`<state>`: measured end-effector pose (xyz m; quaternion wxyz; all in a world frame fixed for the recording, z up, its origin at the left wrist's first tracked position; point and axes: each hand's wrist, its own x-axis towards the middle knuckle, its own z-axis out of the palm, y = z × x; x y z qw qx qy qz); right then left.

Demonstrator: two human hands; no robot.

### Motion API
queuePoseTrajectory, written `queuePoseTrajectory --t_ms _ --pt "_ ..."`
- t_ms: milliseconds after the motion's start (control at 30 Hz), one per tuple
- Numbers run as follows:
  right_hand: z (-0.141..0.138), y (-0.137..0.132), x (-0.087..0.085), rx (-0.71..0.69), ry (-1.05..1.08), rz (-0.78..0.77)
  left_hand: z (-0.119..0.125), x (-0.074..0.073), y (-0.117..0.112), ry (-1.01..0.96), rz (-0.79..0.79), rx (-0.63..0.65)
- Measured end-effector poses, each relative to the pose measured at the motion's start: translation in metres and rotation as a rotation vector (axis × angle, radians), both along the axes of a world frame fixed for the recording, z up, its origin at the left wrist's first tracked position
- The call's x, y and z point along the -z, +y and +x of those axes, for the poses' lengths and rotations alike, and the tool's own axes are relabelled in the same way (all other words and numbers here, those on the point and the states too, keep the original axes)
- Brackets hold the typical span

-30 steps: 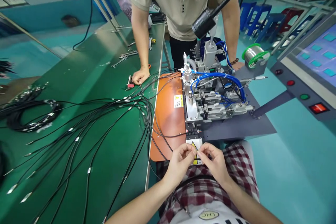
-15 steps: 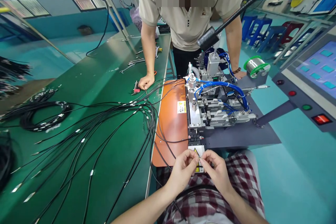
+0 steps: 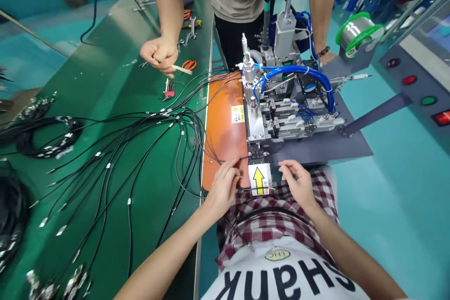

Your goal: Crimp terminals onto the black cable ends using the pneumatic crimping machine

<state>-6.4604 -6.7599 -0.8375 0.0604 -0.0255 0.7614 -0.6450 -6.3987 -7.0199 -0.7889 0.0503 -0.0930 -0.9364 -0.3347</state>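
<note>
cable end (image 3: 270, 188) lies between the left grip (image 3: 222, 185) and right grip (image 3: 300, 186)

One orange plate (image 3: 222, 136), one yellow arrow (image 3: 258, 180), one spool (image 3: 360, 33)

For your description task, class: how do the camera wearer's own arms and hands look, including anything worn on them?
The left hand and right hand are ungloved, with no rings visible. Both forearms are bare, without a watch or bracelet in sight. No sleeves show in the picture.
</note>
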Motion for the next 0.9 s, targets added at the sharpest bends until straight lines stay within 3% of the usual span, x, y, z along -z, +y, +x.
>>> queuePoseTrajectory --t_ms 100,267,533,733,900 --pt "-0.024 -0.001 0.007 -0.033 -0.045 0.002 0.002 0.012 -0.003 0.014 -0.081 0.034" --pt "-0.055 -0.02 0.01 -0.126 -0.177 -0.089 -0.007 0.014 -0.017 0.009 -0.085 0.142" --pt "-0.057 -0.03 0.021 -0.152 -0.299 -0.127 -0.006 0.019 -0.028 0.004 0.02 0.193" --pt "-0.036 0.003 0.044 -0.122 -0.334 -0.089 0.004 0.026 -0.038 0.041 0.067 0.247" --pt "-0.008 0.055 0.088 -0.104 -0.406 0.106 0.011 0.028 -0.041 0.074 0.064 0.251"
